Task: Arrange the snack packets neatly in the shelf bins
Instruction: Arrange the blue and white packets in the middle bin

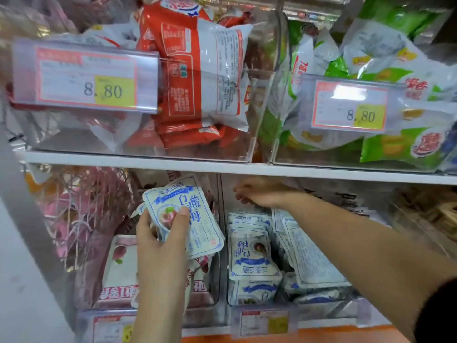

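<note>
On the shop shelf (148, 162), left grip (158, 243) pinches a blue-white packet (202, 226). Right grip (259, 191), hold unclear, reaches far inside the right bin (329, 310). Best slotted upright, label forward.

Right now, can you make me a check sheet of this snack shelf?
Surface: white shelf.
Job's things: blue packet in hand; blue stack in the right bin.
Clutter: nothing seen.
Grips: left grip holds the blue packet; right grip above the blue stack, nothing seen in it.
Cables: nothing seen.
Surroundings: red packets, green packets, pink packets, price tags.
</note>
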Available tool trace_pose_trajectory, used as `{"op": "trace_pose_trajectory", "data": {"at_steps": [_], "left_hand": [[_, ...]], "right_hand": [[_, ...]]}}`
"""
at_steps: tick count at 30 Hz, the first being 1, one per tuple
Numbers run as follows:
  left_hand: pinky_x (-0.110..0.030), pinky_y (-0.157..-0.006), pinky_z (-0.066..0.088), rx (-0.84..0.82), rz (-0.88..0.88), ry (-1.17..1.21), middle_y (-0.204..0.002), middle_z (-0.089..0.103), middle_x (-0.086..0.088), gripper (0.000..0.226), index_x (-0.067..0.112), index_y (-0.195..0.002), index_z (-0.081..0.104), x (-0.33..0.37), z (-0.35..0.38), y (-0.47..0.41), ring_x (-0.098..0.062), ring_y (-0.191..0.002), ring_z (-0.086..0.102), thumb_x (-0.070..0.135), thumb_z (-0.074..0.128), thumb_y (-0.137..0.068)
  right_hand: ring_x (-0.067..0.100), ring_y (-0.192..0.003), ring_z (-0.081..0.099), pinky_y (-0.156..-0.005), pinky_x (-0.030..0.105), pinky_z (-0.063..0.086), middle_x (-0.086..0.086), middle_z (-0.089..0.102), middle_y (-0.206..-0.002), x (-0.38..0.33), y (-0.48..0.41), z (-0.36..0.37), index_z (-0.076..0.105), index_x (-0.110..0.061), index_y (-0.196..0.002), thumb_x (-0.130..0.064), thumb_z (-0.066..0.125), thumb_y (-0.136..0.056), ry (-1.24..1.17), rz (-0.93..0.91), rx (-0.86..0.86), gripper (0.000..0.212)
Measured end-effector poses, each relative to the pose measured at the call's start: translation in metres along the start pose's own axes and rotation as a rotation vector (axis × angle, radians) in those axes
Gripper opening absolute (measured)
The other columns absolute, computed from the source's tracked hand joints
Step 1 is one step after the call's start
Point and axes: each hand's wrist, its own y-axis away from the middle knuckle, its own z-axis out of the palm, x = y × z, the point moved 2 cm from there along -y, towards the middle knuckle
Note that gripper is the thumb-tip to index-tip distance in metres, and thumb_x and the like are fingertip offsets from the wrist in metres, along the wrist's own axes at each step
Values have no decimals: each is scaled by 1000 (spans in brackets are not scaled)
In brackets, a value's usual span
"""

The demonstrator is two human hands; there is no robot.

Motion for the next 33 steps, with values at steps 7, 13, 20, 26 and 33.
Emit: {"op": "trace_pose_trajectory", "data": {"at_steps": [7, 13, 20, 26, 33], "left_hand": [[-44, -94, 49, 27, -11, 12, -110, 69, 16, 65, 44, -125, 50, -5, -1, -18, -10, -97, 68, 59, 71, -65], [-37, -84, 53, 20, -30, 32, -103, 71, 16, 44, 40, -126, 51, -4, -2, -17, -3, -85, 70, 37, 65, -84], [-34, -77, 54, 25, -31, 29, -98, 72, 17, 41, 40, -124, 52, -2, -4, -16, -3, -82, 70, 36, 65, -85], [-37, -84, 54, 22, -23, 17, -102, 72, 15, 44, 37, -126, 51, -4, -3, -21, -5, -89, 70, 35, 66, -84], [-31, -79, 52, 40, -16, -2, -104, 71, 15, 52, 34, -131, 49, -6, -2, -24, -2, -87, 70, 37, 67, -83]], "right_hand": [[14, -65, 59, -43, 18, 42, 15, 62, -118, 7, -23, 18, 44, -6, -134, 0, 42, -95, 15, 138, -202, 40], [28, -97, 65, -76, 29, 58, 22, 34, -146, 10, -19, 23, 16, -22, -150, 11, 60, -83, -54, 115, -351, 87], [7, -56, 61, -53, 21, 47, 7, 71, -97, 7, -41, 22, 6, -29, -151, -11, 73, -80, 259, 178, -520, 100], [19, -98, 56, -84, 29, 47, 13, 34, -150, 5, -52, 28, 5, -22, -151, -26, 73, -80, 481, 142, -576, 99], [25, -114, 54, -93, 33, 46, 13, 32, -150, 10, -59, 35, 11, -19, -150, -36, 76, -75, 539, 146, -522, 101]]}}
